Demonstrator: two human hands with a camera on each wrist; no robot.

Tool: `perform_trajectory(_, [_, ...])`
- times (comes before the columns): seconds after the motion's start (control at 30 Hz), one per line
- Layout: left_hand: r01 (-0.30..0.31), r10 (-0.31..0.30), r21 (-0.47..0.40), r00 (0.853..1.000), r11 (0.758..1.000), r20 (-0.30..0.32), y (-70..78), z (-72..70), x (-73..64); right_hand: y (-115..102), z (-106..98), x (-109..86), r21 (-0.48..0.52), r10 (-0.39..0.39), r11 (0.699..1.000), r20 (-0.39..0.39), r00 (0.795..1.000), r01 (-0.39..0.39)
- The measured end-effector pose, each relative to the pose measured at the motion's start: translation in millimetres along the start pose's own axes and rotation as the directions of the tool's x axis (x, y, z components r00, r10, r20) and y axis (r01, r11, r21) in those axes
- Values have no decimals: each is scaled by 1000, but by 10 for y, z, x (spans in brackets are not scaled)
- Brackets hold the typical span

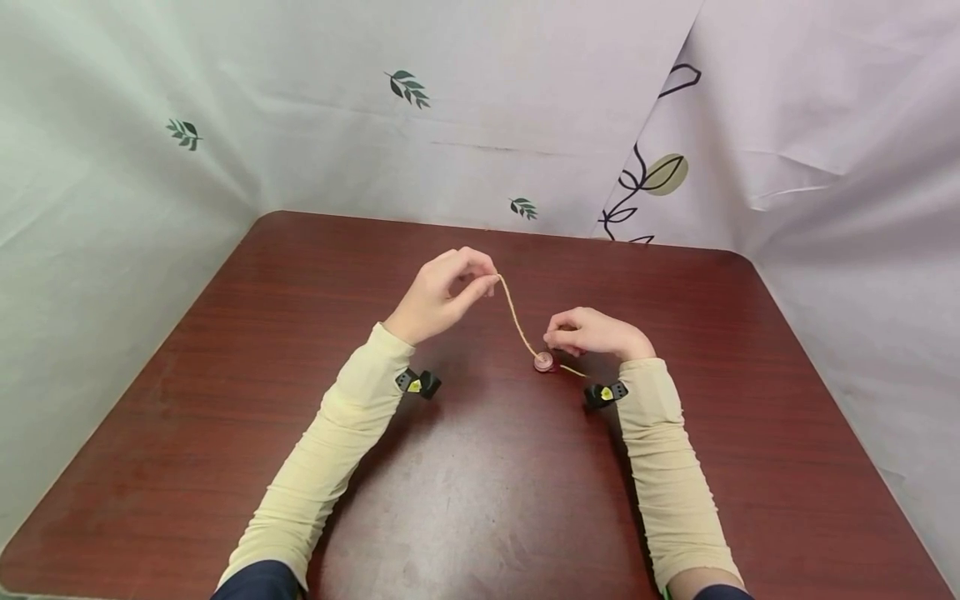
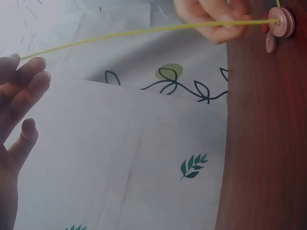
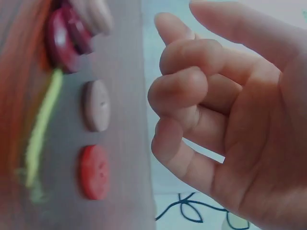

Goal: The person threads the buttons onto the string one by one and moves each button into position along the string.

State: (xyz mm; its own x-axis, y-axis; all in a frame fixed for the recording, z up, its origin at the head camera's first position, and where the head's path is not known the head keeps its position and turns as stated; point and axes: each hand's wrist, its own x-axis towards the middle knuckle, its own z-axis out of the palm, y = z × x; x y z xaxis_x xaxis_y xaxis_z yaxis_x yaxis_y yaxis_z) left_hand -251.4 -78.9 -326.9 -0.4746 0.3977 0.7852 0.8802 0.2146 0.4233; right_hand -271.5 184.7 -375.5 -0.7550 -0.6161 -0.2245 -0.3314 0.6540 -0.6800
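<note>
My left hand (image 1: 435, 298) is raised over the table and pinches the upper end of a yellow string (image 1: 513, 312) between thumb and fingertips. From there the string slopes down to a small stack of buttons (image 1: 543, 362) on the table, pale pink on top and dark red beneath. Its short tail (image 3: 44, 127) comes out below the dark red button (image 3: 62, 40) and lies on the table. My right hand (image 1: 592, 332) hovers just beyond the stack, fingers loosely curled and thumb apart, holding nothing. Near it lie a loose pale pink button (image 3: 98, 105) and a red button (image 3: 95, 171).
The dark red-brown wooden table (image 1: 225, 400) has rounded far corners. White curtains (image 1: 322, 125) with leaf prints hang close behind it and along both sides. Small black cameras are strapped at both wrists, over pale yellow sleeves (image 1: 330, 450).
</note>
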Motion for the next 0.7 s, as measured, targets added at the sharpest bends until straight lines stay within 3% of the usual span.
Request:
perform_trajectory(0.23, [-6,6,34,1000,999,14,-6,18,-7,-136,-40,-48,23,-11,1000,-88,996,13])
perform_trajectory(0.43, [-20,18,47,999,999,28,-16,43,-13,-388,-47,-100,36,-106,992,-222,969,117])
perform_trajectory(0.6, [-67,64,92,997,993,38,-26,83,-14,-718,-46,-195,165,-204,952,-279,938,256])
perform_trajectory(0.7, [-83,77,122,996,989,51,-33,106,-17,-798,-40,-213,254,-233,916,-295,927,311])
